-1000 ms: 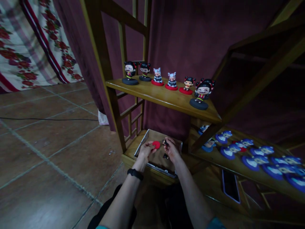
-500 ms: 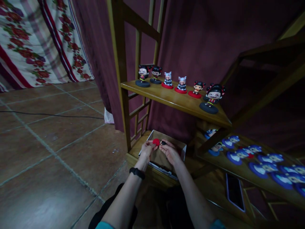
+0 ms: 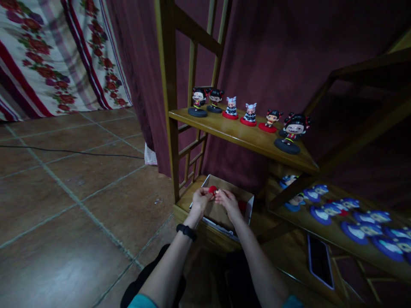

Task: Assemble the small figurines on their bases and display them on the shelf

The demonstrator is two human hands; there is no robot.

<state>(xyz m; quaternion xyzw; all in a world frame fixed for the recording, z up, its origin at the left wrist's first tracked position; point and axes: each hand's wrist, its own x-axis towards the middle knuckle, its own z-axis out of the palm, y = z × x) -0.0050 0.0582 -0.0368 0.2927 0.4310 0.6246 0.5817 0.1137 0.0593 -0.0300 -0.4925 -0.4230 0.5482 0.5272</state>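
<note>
Over an open cardboard box (image 3: pixel 250 197), both of my hands meet around small toy parts. My left hand (image 3: pixel 201 200), with a black band on its wrist, pinches a round red base (image 3: pixel 212 189). My right hand (image 3: pixel 228 201) pinches a small figurine (image 3: pixel 217 192) by its upper part, mostly hidden by my fingers. The figurine's lower end is at the red base and seems to touch it. Inside the box something red shows at the right, partly shaded.
Above the box, a wooden shelf (image 3: pixel 237 130) carries several figurines on red or dark bases, among them a large black-haired figurine (image 3: pixel 293 128). Rows of blue-based figurines (image 3: pixel 324 211) lie on the lower right shelf. A phone (image 3: pixel 320 260) rests nearby. A black cable (image 3: pixel 70 152) crosses the tiled floor.
The figurine in my right hand has come against the red base in my left; before, they were slightly apart and its dark top showed. The view has shifted a little.
</note>
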